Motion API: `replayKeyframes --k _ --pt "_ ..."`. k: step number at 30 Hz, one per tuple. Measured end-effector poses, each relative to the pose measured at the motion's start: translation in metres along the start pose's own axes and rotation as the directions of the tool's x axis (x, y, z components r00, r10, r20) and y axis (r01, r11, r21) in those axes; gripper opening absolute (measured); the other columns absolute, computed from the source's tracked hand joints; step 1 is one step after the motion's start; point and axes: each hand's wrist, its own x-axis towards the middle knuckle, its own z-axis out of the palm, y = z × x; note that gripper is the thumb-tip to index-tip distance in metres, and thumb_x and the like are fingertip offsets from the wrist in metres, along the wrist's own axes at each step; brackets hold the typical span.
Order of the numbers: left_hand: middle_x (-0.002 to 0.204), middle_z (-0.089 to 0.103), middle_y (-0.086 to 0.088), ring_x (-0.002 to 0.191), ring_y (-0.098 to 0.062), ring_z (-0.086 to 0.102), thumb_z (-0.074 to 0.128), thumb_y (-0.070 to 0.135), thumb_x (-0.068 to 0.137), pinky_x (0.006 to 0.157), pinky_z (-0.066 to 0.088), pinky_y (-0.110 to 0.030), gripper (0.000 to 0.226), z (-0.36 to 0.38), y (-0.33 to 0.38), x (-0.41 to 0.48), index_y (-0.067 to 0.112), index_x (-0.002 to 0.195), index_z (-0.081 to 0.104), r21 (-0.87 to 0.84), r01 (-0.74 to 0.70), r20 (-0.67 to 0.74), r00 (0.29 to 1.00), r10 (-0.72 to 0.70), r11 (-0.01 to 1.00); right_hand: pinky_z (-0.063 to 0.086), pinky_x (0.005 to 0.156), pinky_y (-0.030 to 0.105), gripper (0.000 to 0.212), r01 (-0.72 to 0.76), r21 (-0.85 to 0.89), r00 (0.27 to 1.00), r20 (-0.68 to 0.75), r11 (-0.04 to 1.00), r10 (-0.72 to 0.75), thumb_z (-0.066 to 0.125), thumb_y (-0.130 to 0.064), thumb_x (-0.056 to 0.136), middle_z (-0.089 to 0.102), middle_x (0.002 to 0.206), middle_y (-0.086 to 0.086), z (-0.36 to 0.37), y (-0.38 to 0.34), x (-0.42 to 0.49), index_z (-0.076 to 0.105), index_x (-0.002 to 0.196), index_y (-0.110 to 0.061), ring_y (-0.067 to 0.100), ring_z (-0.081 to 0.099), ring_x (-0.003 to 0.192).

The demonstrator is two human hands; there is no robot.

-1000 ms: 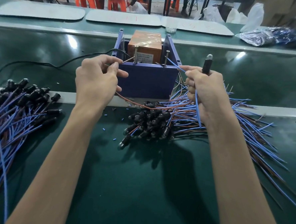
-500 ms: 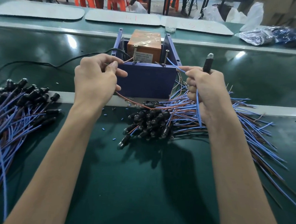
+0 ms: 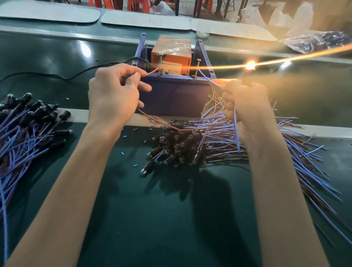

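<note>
My left hand (image 3: 113,94) pinches a brown wire (image 3: 152,71), its bare end reaching the left screw post (image 3: 160,63) of a blue test box (image 3: 173,96). My right hand (image 3: 245,104) grips a lamp holder and its blue wire (image 3: 236,126); the blue wire's end points at the right screw post (image 3: 197,69). The lamp (image 3: 250,65) above my right fist glows bright orange and flares across the view. An orange transformer (image 3: 171,52) sits inside the box.
A pile of black lamp holders with blue and brown wires (image 3: 180,146) lies in front of the box, spreading right. Another bundle (image 3: 16,127) lies at the left. A black cable (image 3: 71,76) runs left from the box. Small wire scraps dot the green bench.
The lamp in my right hand has lit up; it was dark before. Both hands have stayed at the box's posts.
</note>
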Motion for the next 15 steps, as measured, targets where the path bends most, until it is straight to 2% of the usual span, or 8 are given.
replayKeyframes --k 15 --pt "0.068 0.068 0.016 0.039 -0.002 0.055 0.049 0.016 0.097 0.054 0.047 -0.014 0.022 0.001 -0.0003 0.0005 0.025 0.098 0.069 0.004 0.022 0.002 1.0 -0.022 1.0 0.02 0.037 0.017 0.032 -0.045 -0.025 0.999 -0.003 0.999 0.045 0.046 0.001 0.089 0.037 0.043 -0.011 -0.0001 -0.0054 -0.0034 0.041 0.062 -0.016 0.005 0.026 0.042"
